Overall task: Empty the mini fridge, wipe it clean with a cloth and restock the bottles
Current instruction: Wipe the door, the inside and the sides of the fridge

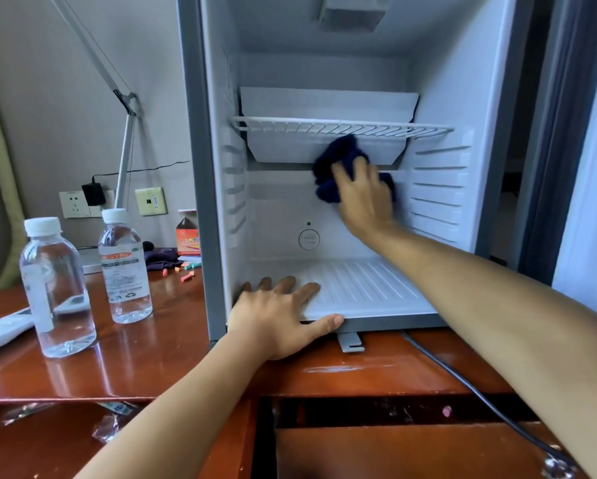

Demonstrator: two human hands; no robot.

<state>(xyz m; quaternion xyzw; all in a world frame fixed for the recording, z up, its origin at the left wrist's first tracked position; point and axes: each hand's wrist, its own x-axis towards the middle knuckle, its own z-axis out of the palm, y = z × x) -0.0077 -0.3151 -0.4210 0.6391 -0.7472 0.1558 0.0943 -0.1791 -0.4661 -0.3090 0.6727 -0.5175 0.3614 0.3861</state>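
Note:
The mini fridge (200, 167) stands open on a wooden desk, its white inside empty apart from a wire shelf (342, 127). My right hand (364, 198) reaches deep inside and presses a dark blue cloth (342, 157) against the back wall just under the shelf. My left hand (283, 312) lies flat on the fridge's front bottom lip, thumb hooked under the edge, holding nothing. Two clear water bottles with white caps stand on the desk left of the fridge: one nearer me (57, 288), one further back (124, 267).
The reddish wooden desk (152, 357) carries a white remote (0, 331) at the left edge, an orange carton (187, 236), a dark cloth and small coloured bits behind the bottles. A black cable (463, 385) runs from under the fridge. A lamp arm and wall sockets stand behind.

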